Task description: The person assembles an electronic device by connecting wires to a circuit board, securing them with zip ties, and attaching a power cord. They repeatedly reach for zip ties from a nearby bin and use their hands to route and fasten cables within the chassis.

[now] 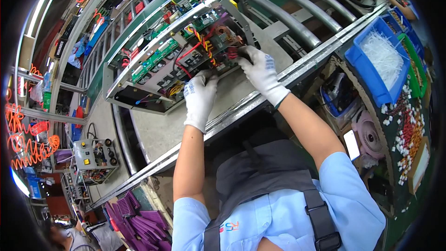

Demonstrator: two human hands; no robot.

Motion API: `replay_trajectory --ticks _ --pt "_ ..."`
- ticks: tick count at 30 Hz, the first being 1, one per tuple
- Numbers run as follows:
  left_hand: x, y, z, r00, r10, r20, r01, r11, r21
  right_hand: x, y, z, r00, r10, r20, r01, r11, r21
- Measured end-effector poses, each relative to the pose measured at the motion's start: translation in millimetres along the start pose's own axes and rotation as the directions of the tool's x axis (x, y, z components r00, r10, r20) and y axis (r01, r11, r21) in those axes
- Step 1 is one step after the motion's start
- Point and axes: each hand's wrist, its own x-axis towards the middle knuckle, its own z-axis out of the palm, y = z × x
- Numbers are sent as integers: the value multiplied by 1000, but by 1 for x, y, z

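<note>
An open metal machine chassis (174, 37) packed with electronics lies tilted in front of me, with green circuit boards (155, 62) along its frame. My left hand (200, 97), in a white glove, has its fingers curled at the chassis's near lower edge, below a twisted bundle of yellow and red wires (208, 49). What these fingertips hold, if anything, is hidden. At the near right corner my right hand (261, 72), also gloved, closes its fingers beside a dark red coil of wire (232, 53). Its fingertips reach among the parts, so their grip cannot be made out.
Under the chassis lies a grey board (162, 132) on a roller conveyor (288, 7). A metal box with knobs (96, 155) stands left on the line. To the right are a blue bin of white strips (381, 60), loose connectors (406, 130) and a pink fan (369, 135). Purple plastic parts (139, 223) lie lower left.
</note>
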Motion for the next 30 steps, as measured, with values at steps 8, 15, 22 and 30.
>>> replay_trajectory --ticks 8,15,22,30 --pt "0 18 -18 886 -142 442 422 641 -642 -4 20 1 984 135 117 -166 936 309" --pt "15 4 1 978 -181 102 208 839 -502 -4 13 -2 961 140 239 -220 909 354" --pt "22 12 9 976 181 -121 -133 936 325 -2 27 2 985 94 143 -138 929 344" --pt "26 -6 21 974 156 -164 -135 982 136 -3 25 1 977 124 175 -174 935 309"
